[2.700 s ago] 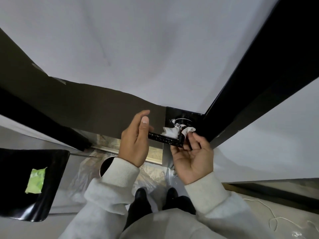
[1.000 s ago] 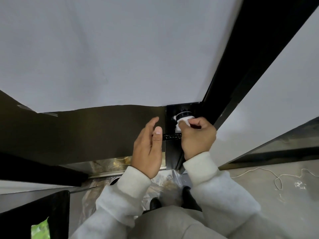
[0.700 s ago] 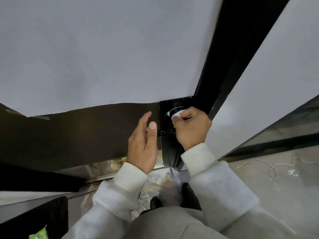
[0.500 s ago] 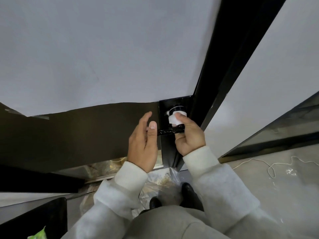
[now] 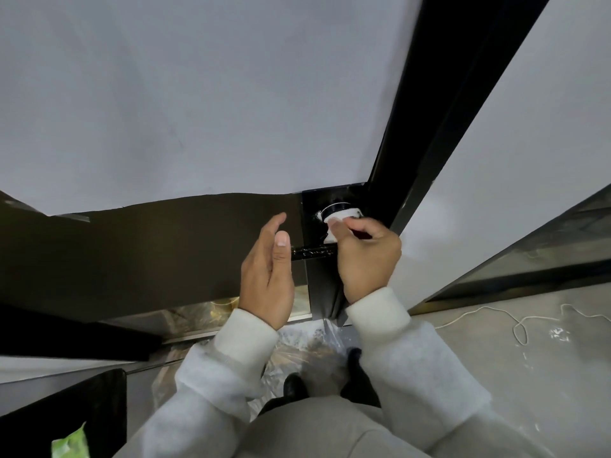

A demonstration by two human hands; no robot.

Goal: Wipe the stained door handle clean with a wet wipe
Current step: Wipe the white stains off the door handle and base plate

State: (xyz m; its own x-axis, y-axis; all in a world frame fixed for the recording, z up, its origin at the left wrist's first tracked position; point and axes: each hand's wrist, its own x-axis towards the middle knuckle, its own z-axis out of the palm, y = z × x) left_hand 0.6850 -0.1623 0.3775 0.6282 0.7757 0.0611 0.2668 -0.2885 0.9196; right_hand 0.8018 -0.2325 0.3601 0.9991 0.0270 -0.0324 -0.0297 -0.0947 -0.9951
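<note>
The black lever door handle sticks out from a black plate on the door edge, with a round base above it. My right hand holds a white wet wipe bunched against the round base and the handle's neck. My left hand grips the free left end of the lever, thumb up and fingers curled behind it. White smears show on the plate left of the base.
A black door frame runs up to the right. A dark panel spans the door on the left. A black surface with a green packet lies at the lower left. A white cord trails on the floor at right.
My right hand has rolled over the handle's neck, moving the wipe up onto the round base. My left hand stays on the lever's end. The camera has shifted slightly.
</note>
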